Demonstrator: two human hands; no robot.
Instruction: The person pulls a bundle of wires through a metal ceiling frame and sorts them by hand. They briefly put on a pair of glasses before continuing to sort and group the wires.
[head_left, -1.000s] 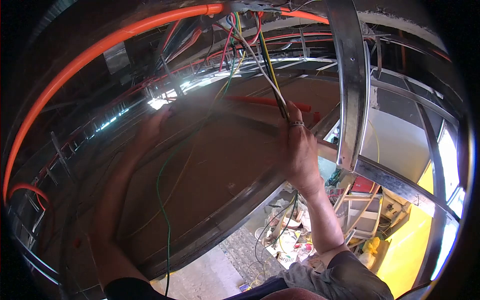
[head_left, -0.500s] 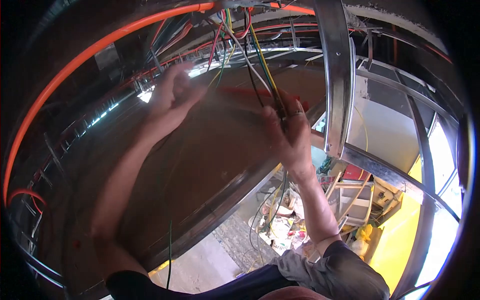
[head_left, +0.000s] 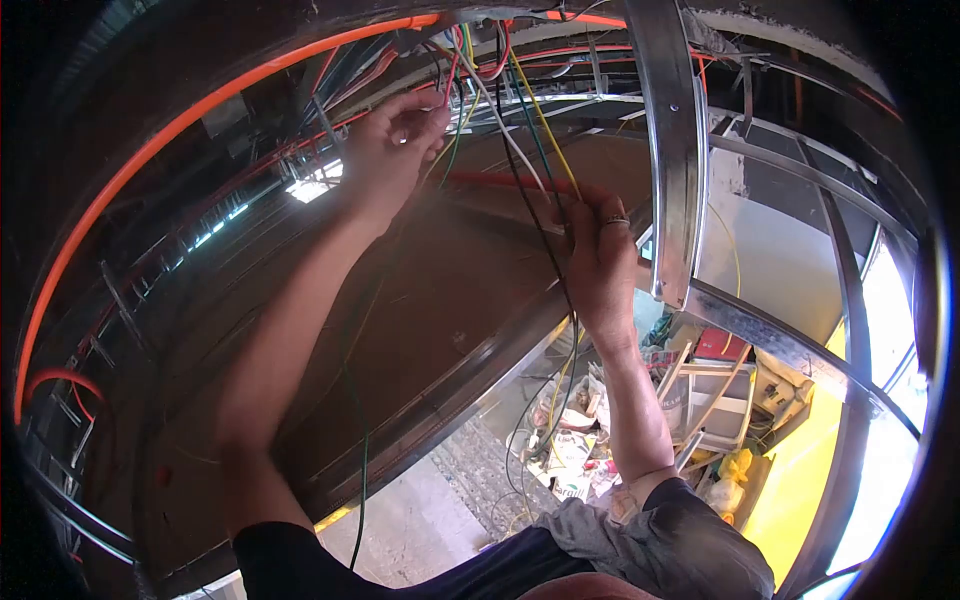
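Several coloured wires hang from the cluster overhead. My left hand [head_left: 385, 165] is raised at its left side, fingers curled closed around the lower part of a red wire [head_left: 453, 75]. A green wire [head_left: 456, 142] runs down just beside those fingers. Lower and to the right, my right hand [head_left: 602, 275] is closed on the ends of a yellow wire [head_left: 537, 112] and a white wire [head_left: 508, 130]; its fingertips are partly hidden. A black wire [head_left: 533, 178] passes beside the right hand and trails below it. A ring shows on one right finger.
An orange conduit [head_left: 180, 132] arcs across the upper left. A vertical metal stud [head_left: 672, 150] stands close to the right hand. Behind the arms spreads a brown panel [head_left: 440, 290] with a metal edge. Below lie piled bags and debris [head_left: 575, 450], near a yellow board [head_left: 800, 480].
My left hand has moved up and right to the red wire and its fingers have closed. My right hand has shifted slightly right and down, and the wires there have spread apart.
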